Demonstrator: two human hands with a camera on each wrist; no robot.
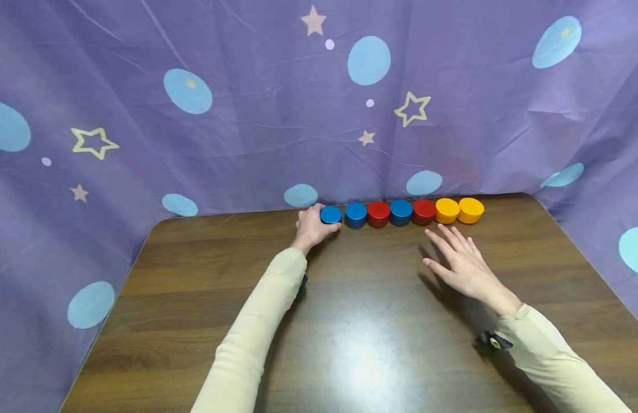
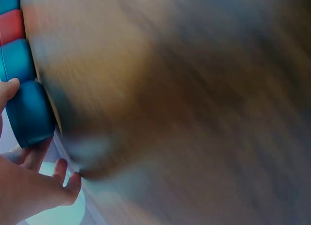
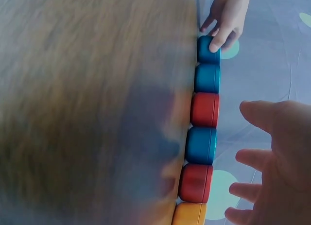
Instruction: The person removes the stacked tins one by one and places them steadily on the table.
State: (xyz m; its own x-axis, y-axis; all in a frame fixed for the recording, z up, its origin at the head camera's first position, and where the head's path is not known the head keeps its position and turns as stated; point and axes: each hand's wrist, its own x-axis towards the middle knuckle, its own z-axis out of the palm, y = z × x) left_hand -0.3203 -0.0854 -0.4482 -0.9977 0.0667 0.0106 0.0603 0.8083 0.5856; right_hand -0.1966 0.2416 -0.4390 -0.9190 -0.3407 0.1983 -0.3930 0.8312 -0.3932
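Observation:
At the left end of a row along the table's back edge, my left hand grips a blue round tin, thumb on the near side and fingers round the far side. The left wrist view shows this blue tin between thumb and fingers. Beside it stand another blue tin, a red tin, a blue tin, a second red tin and two yellow tins. My right hand, fingers spread and holding nothing, hovers in front of the row's right part.
The brown wooden table has a bright light reflection near its front middle. A purple curtain with stars and blue ovals hangs right behind the table's back edge and along both sides.

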